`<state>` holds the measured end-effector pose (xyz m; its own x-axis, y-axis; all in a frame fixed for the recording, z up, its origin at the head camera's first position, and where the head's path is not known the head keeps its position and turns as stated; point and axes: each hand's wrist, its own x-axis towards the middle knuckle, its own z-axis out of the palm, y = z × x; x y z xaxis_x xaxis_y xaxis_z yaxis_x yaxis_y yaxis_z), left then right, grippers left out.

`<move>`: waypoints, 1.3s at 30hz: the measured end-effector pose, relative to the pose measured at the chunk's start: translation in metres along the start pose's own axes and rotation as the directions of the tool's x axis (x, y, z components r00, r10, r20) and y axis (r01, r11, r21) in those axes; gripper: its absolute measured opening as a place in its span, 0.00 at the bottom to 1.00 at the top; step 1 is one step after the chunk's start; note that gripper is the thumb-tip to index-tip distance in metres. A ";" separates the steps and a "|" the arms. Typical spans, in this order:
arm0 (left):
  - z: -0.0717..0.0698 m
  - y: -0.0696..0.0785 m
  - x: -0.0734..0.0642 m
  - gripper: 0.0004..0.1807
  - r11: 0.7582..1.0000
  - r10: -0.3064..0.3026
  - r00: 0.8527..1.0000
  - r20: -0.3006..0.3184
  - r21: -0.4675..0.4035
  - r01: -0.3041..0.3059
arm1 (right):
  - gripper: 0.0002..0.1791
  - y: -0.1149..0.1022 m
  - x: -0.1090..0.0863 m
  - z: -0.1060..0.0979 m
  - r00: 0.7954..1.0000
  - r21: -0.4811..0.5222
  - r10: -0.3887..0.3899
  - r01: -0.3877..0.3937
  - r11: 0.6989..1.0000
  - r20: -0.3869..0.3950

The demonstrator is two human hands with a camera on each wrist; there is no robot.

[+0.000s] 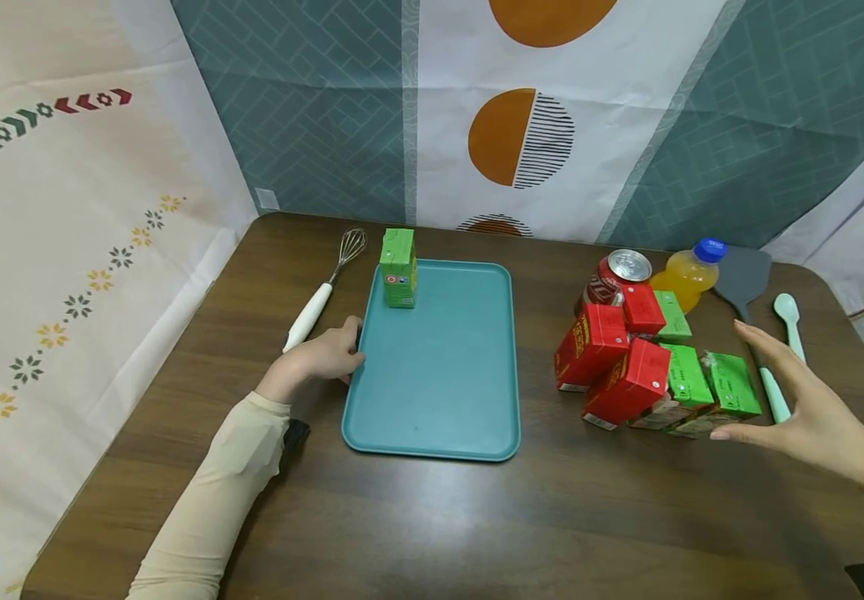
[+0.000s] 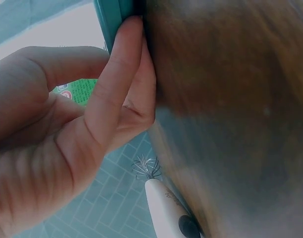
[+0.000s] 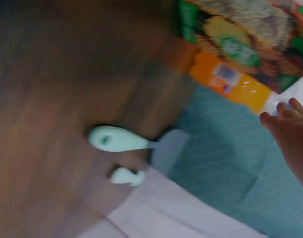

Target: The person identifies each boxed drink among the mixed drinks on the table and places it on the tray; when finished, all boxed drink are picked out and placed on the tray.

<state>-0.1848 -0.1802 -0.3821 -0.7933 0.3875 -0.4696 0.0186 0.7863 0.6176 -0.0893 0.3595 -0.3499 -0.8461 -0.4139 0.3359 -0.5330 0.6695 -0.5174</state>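
Observation:
My left hand [image 1: 324, 353] pinches the left rim of a teal tray [image 1: 439, 375]; the left wrist view shows thumb and fingers at that rim [image 2: 108, 20]. A small green juice box [image 1: 400, 271] stands upright on the tray's far left corner. On the right, my right hand [image 1: 814, 408] is spread beside the outermost green box [image 1: 731, 383], thumb and fingers apart with nothing between them. Next to that box are another green box [image 1: 686, 379], a third green one [image 1: 673, 315] behind, and red boxes [image 1: 630, 379] to their left.
Behind the boxes stand a dark red soda can [image 1: 611, 275] and an orange drink bottle [image 1: 685, 277] with a blue cap. A grey spatula [image 1: 746, 271] and a mint spoon [image 1: 787, 312] lie at far right. Left of the tray is a white-handled whisk [image 1: 310, 315].

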 end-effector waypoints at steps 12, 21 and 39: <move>0.003 0.001 0.001 0.29 1.000 -0.019 1.000 0.009 -0.001 0.019 | 0.56 0.015 -0.010 0.025 0.967 0.322 0.238 -0.255 0.912 0.092; 0.004 -0.001 0.000 0.29 0.999 -0.028 0.999 -0.021 0.039 0.029 | 0.50 0.022 -0.010 0.026 0.978 0.243 0.204 -0.210 0.947 0.049; 0.005 -0.002 -0.004 0.31 0.999 -0.035 0.998 -0.043 0.023 0.036 | 0.47 0.015 -0.015 0.025 0.947 0.127 0.317 -0.308 0.943 -0.054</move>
<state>-0.1792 -0.1809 -0.3845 -0.8191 0.3387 -0.4630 0.0044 0.8108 0.5854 -0.0847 0.3604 -0.3821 -0.9694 -0.1466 0.1968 -0.2432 0.6801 -0.6916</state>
